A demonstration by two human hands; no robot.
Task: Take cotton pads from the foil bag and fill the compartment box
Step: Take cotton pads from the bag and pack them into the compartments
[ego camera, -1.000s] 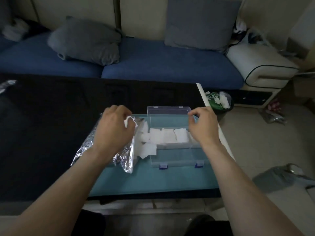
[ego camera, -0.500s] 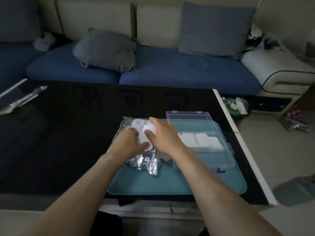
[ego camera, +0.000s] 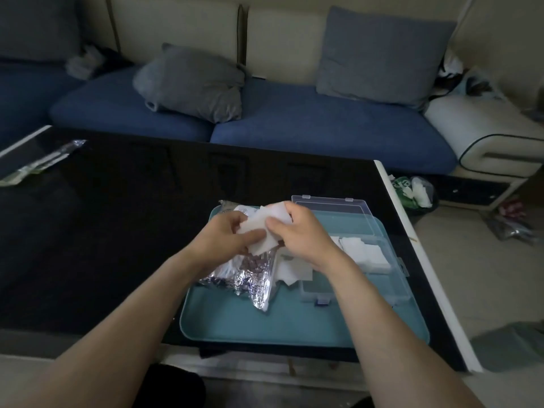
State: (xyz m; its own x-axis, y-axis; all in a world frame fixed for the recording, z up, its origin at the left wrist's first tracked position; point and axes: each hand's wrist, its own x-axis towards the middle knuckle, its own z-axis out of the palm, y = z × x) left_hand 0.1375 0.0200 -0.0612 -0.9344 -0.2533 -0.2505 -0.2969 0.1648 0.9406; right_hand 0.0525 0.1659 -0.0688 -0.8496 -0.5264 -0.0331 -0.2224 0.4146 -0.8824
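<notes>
Above foil bag (ego camera: 250, 275), both hands pinching cotton pads (ego camera: 265, 228)

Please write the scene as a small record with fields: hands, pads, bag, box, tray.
left hand: left hand holds the cotton pads from the left
right hand: right hand pinches the same pads from the right
pads: a white bunch, held above the foil bag
bag: crumpled, lying on the left part of the teal tray
box: clear compartment box, lid open; far row holds white pads, near row looks empty
loose pads: some lie between bag and box
surface: black table
</notes>
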